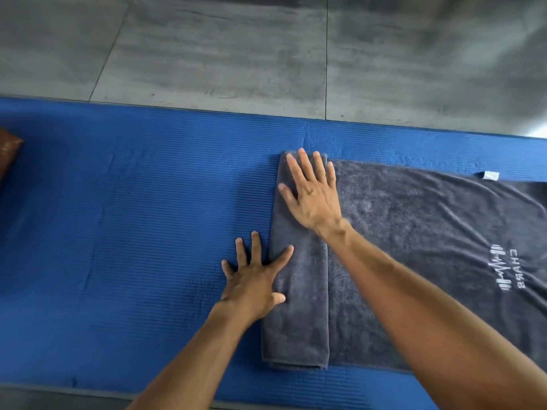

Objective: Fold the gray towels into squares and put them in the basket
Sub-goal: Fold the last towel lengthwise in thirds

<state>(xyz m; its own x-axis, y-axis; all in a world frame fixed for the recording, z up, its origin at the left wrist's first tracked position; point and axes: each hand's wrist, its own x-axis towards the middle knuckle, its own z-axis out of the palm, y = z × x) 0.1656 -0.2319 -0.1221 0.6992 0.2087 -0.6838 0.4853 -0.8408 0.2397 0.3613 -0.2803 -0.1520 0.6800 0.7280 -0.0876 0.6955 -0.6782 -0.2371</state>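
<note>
Both hands lie flat with fingers spread, gripping nothing. The right hand [312, 192] presses the far end of a folded band at the left edge of the dark gray terry towel [414, 247], arm reaching diagonally across the cloth. The left hand [254, 279] rests half on the ribbed blue foam mat [133, 232], thumb and forefinger on the fold. The towel lies spread rightward on the mat, over a gray tiled floor [222, 54].
</note>
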